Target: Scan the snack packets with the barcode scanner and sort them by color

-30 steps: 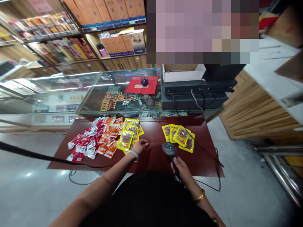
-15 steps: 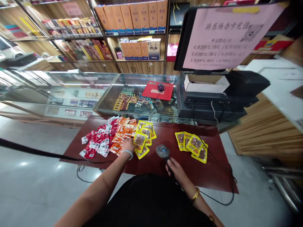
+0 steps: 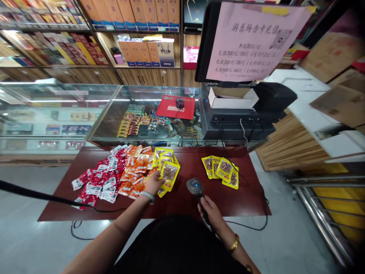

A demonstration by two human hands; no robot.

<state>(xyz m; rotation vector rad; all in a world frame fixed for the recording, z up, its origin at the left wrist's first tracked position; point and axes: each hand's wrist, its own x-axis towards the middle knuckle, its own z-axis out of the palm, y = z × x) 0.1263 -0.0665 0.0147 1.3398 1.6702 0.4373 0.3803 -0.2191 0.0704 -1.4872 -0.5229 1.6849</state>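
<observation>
My left hand (image 3: 154, 183) is closed on a yellow snack packet (image 3: 170, 173), lifted a little off the pile of yellow packets (image 3: 162, 156) on the dark red table (image 3: 188, 201). A handheld barcode scanner (image 3: 195, 188) is gripped in my right hand (image 3: 209, 211), its head pointing up over the table. To the right lies a smaller group of yellow packets (image 3: 221, 170). Orange packets (image 3: 135, 171) and red packets (image 3: 97, 182) lie to the left.
A glass display counter (image 3: 137, 114) stands behind the table with a red mouse pad (image 3: 176, 107) and mouse on it. A black register with a monitor and pink notice (image 3: 251, 38) is at the right. Cables (image 3: 251, 224) trail off the table's right side. Shelves of boxes fill the back.
My left hand went from resting on the bare table to the yellow pile, took hold of a packet and lifted it. The scanner hand stayed about where it was.
</observation>
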